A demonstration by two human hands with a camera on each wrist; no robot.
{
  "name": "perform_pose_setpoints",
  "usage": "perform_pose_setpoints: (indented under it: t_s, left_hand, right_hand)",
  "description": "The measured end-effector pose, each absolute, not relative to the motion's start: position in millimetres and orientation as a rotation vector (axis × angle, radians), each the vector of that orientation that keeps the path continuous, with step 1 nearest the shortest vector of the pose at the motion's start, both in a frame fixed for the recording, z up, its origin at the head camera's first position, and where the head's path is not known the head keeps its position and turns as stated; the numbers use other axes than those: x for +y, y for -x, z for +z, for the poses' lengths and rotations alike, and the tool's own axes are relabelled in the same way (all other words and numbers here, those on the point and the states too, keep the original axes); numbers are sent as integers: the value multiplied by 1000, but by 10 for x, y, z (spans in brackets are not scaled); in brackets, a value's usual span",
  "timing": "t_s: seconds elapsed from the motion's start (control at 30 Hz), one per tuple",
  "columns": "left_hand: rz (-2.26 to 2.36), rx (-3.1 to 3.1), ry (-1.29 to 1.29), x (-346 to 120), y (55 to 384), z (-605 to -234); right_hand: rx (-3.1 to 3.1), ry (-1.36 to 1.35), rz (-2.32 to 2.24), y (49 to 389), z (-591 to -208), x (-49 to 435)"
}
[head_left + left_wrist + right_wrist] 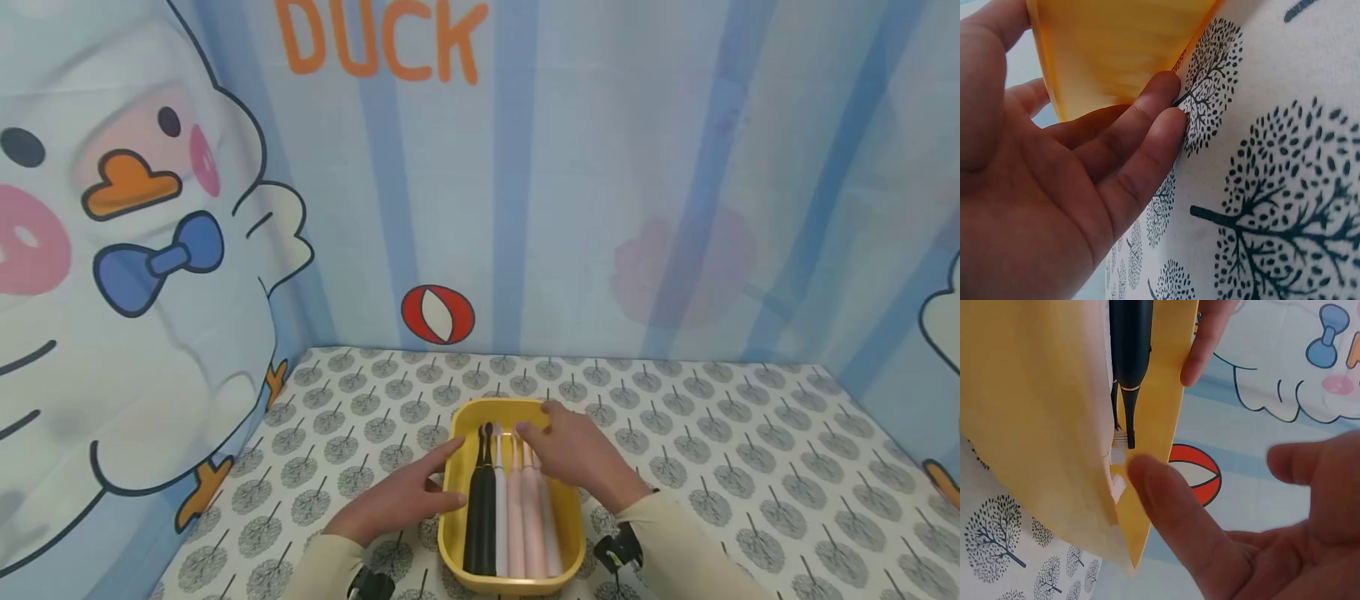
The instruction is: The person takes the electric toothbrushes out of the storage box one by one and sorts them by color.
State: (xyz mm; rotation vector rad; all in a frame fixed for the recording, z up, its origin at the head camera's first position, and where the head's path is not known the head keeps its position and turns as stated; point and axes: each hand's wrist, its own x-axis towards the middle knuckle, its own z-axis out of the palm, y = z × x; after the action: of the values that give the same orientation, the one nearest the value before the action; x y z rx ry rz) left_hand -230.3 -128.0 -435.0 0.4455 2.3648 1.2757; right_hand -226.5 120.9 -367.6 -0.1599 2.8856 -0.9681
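On the tree-print worktop (735, 467) a yellow tray (452, 533) already holds six toothbrushes (510, 508) side by side; left hand (397, 500) rests released against its left wall, right hand (577, 458) lies released across the brushes, seemingly just straightening them

Right hand (1260, 531): fingers straight, one fingertip (1147, 472) near the yellow tray (1035, 406) rim. Black toothbrush (1130, 356) inside the tray along its edge. Another hand's fingertip (1200, 350) at the rim. Tree-print cloth (1004, 550) beneath.

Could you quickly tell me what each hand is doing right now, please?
Left hand: open, straight fingers resting against the yellow tray.
Right hand: open, over the toothbrushes, holding nothing.
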Motion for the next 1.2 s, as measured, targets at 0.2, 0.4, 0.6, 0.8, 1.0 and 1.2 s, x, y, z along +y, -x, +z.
perform_pose_setpoints:
  t_s: [0.2,0.4,0.6,0.8,1.0,1.2]
  left_hand:
    - [1279,2369,-466,-1283,2311,-4365]
    - [1271,2370,-478,-1281,2308,-4357]
    - [1291,2350,-501,-1290,2288,-4346]
    - [1301,2345,-510,-1290,2303,-4348]
    - [1330,2320,-507,-1298,2295,-4367]
    - [1351,2314,-521,-1302,2289,-4374]
  right_hand:
    - [2777,173,-850,2344,-3683,1177]
    - [2764,179,-771,2385,-3739,1151]
    - [2728,172,-746,2400,-3786,1132]
    - [2743,293,-676,2406,-3795,1121]
    - [2731,348,-672,2381,-3853,1080]
    - [2744,340,-642,2301,-3885,1027]
